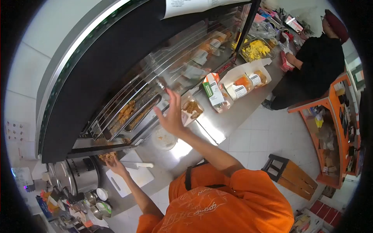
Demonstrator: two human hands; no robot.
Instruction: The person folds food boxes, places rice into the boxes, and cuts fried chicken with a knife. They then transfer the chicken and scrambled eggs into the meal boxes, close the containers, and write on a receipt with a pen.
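Observation:
My left hand [117, 167] is at the lower left, beside the end of the glass display case. Its fingers are around a brown, crumbly piece of fried food [107, 156], above the work surface near a white cutting board [134, 174]. A white-handled knife [143, 165] lies on that board. My right hand [171, 116] is raised in front of the case, fingers spread, with nothing visibly held. Its fingertips are close to the glass and a metal fitting [160, 83]; contact cannot be made out. Behind the glass, fried food [126, 112] lies in a tray beneath wire racks.
A white round container [164, 139], a tray with brown food [192, 109] and packaged food boxes [239, 86] stand along the metal counter [248, 101]. A cooker [83, 173] is at left, a stool [291, 176] at right. A person in black [318, 66] stands at upper right.

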